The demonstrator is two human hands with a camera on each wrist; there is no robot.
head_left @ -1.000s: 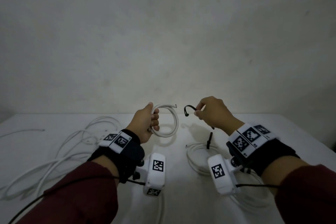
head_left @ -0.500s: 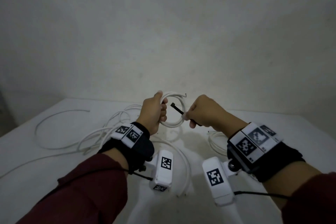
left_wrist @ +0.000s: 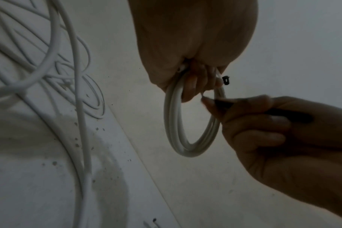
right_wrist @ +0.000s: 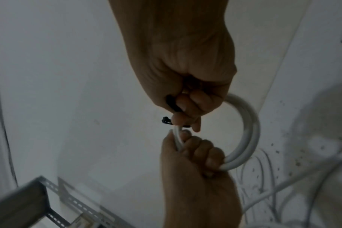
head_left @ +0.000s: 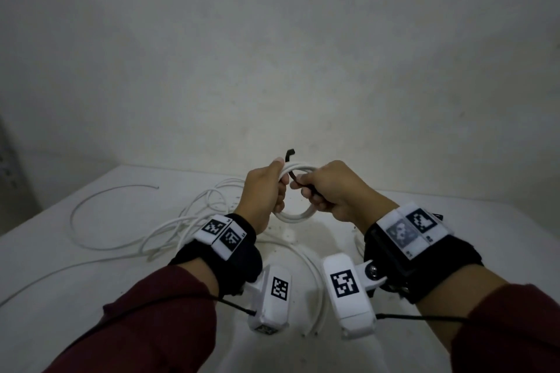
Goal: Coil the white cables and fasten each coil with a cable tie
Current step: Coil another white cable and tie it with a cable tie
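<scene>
My left hand (head_left: 268, 191) grips a small white cable coil (head_left: 295, 216) above the table; the ring (left_wrist: 193, 148) hangs below its fingers. My right hand (head_left: 330, 194) pinches a black cable tie (head_left: 295, 183) that runs through the top of the coil, its head (head_left: 290, 152) sticking up behind my left thumb. The tie's head (left_wrist: 226, 80) shows beside the coil in the left wrist view. In the right wrist view the tie (right_wrist: 173, 106) lies between my curled fingers, just above my left hand (right_wrist: 193, 148) and the coil (right_wrist: 248, 131).
Loose white cables (head_left: 169, 221) sprawl over the left part of the white table (head_left: 91, 281). Another white cable (head_left: 315, 278) curves beneath my wrists. A pale wall stands close behind the table. A perforated metal bracket (right_wrist: 76, 205) shows low in the right wrist view.
My hands have come together. The tie, held apart to the right a second ago, now passes through the coil with its head above it. The view has swung left.
</scene>
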